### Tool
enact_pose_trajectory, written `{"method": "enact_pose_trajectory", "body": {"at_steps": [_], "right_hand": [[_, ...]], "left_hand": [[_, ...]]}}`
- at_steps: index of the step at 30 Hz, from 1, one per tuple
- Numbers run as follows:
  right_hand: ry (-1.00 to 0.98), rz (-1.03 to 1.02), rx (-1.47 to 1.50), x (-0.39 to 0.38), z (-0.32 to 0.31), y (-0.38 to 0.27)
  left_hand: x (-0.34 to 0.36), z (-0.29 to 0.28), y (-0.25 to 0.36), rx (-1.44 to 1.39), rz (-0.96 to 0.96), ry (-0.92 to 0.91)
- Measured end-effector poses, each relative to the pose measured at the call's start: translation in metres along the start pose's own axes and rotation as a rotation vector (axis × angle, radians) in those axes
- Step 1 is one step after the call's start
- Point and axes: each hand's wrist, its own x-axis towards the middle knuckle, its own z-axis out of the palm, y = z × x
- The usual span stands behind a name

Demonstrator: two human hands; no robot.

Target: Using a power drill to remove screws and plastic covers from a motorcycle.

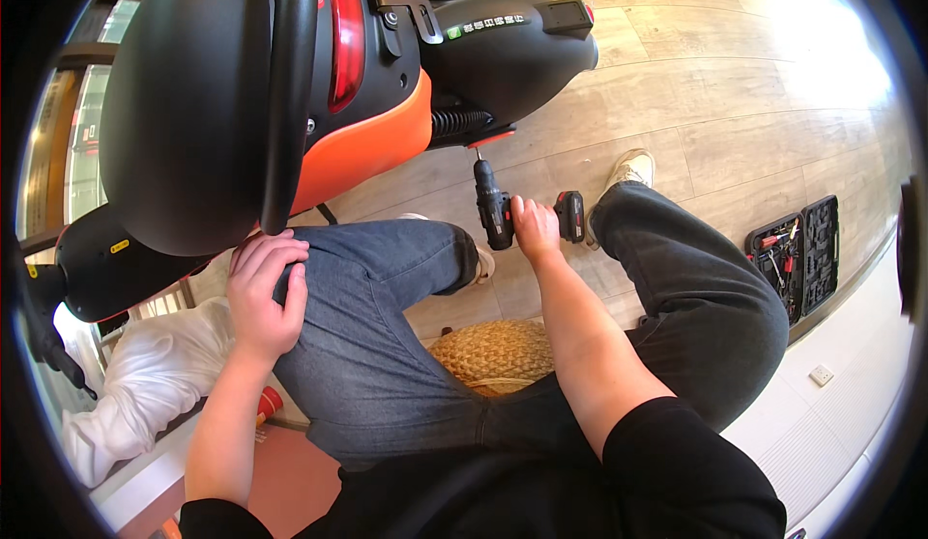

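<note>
A cordless drill (494, 212), black with a battery pack at the end of its handle, is gripped by my right hand (535, 228). Its thin bit meets or nearly meets a flat orange-red piece (491, 140) low on a black and orange electric scooter (362, 152); contact is hard to tell. Over my left knee lies my left hand (267, 292), close to the scooter's rounded black top. Its fingers are bent and held together. Something dark shows between them and the thumb, too hidden to name.
An unfolded black tool case (797, 257) with red-handled pieces lies on the wood floor (744, 152) at right. Beneath me is a woven straw seat (493, 353). White plastic sheeting (159, 379) bunches up at left. A wall socket (821, 376) is at lower right.
</note>
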Motion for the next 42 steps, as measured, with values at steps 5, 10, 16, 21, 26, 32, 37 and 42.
{"method": "enact_pose_trajectory", "body": {"at_steps": [5,10,16,21,26,32,37,42], "right_hand": [[0.030,-0.027,-0.029,-0.008,0.003,0.001],[0.041,-0.030,-0.068,-0.011,0.001,0.002],[0.022,-0.040,-0.081,-0.016,0.000,0.006],[0.002,-0.070,-0.035,-0.030,-0.015,0.005],[0.043,-0.241,-0.065,-0.041,-0.053,0.000],[0.106,-0.504,-0.182,-0.032,-0.141,0.002],[0.171,-0.808,-0.198,-0.031,-0.219,-0.002],[0.210,-0.918,-0.190,-0.041,-0.256,-0.003]], "left_hand": [[-0.001,0.000,-0.001,0.007,0.005,0.008],[0.000,0.000,0.000,0.004,0.006,0.012],[0.000,-0.001,0.000,0.002,0.006,0.026],[-0.001,0.003,0.003,0.111,-0.009,-0.002],[0.004,0.010,0.005,0.339,0.008,-0.103],[0.021,0.049,0.014,0.390,-0.061,-0.421],[0.023,0.064,0.004,0.053,-0.046,-0.414],[0.036,0.071,0.000,-0.702,-0.027,-0.662]]}}
